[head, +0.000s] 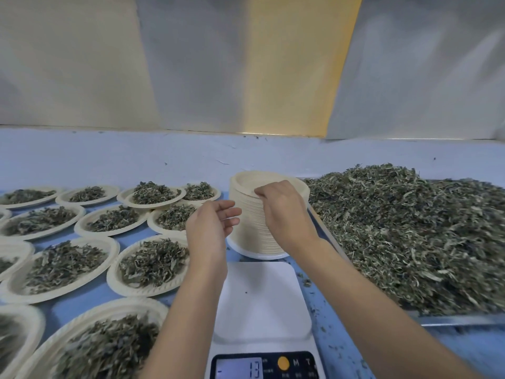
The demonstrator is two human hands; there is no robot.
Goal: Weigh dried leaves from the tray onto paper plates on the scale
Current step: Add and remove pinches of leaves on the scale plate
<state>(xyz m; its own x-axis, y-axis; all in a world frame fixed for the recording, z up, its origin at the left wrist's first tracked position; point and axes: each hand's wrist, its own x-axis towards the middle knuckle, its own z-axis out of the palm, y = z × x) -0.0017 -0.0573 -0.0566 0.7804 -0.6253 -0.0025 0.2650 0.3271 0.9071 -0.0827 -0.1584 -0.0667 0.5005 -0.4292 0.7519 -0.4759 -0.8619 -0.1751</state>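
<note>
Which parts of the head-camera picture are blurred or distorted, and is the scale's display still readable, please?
Head view: the near filled plate and the leaves at far right are smeared by blur; the left hand and right hand at the plate stack look sharper; the wide lens tilts the wall panels; the scale display reads 13 after a minus sign; lighting is soft.

Under the fingers [261, 191] of the right hand [285, 214], the plate stack [252, 231] is matt cream paper. Below them the scale [259, 294] is smooth white plastic. To their right, a dull metal tray [459, 320] holds rough dried leaves [410, 228].
</note>
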